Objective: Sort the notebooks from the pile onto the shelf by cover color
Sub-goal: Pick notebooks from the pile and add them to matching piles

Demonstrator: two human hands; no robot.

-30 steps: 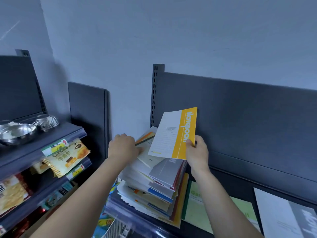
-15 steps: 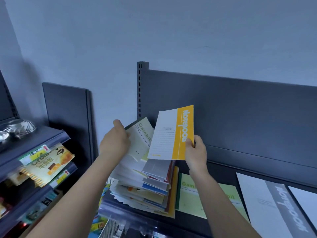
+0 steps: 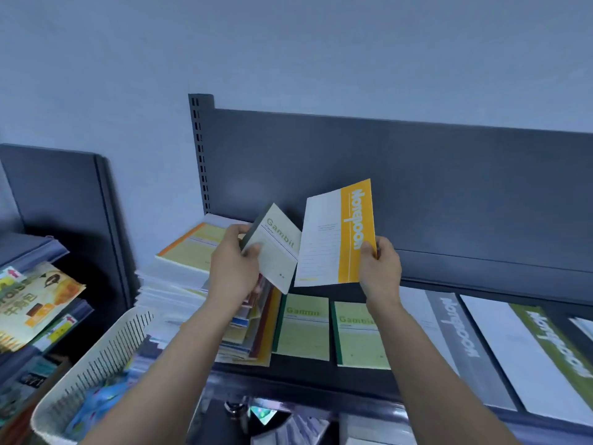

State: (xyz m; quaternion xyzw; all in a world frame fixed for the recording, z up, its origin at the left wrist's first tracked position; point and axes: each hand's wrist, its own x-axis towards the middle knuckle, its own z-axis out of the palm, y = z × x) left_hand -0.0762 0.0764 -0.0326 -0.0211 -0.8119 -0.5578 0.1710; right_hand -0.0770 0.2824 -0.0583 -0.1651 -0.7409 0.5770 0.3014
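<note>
My right hand (image 3: 380, 273) pinches the lower right edge of a yellow-and-white notebook (image 3: 333, 236) and holds it upright in front of the dark shelf back. My left hand (image 3: 234, 263) grips a pale green Gambit notebook (image 3: 277, 248) by its dark spine, lifted above the pile (image 3: 189, 271) of mixed notebooks at the shelf's left end. On the shelf (image 3: 301, 375) lie two green Gambit notebooks (image 3: 303, 329) side by side, then a grey-striped notebook (image 3: 455, 335) and a green-striped one (image 3: 552, 345) to the right.
A white slatted basket (image 3: 93, 364) with colourful items stands low on the left. Snack packets (image 3: 35, 300) fill a neighbouring rack at far left. The perforated shelf upright (image 3: 199, 152) rises behind the pile. More paper goods show below the shelf's front edge.
My left hand has lifted the green Gambit notebook clear of the pile. The view has swung right and down, showing more notebooks on the shelf. My right hand still holds the yellow notebook.
</note>
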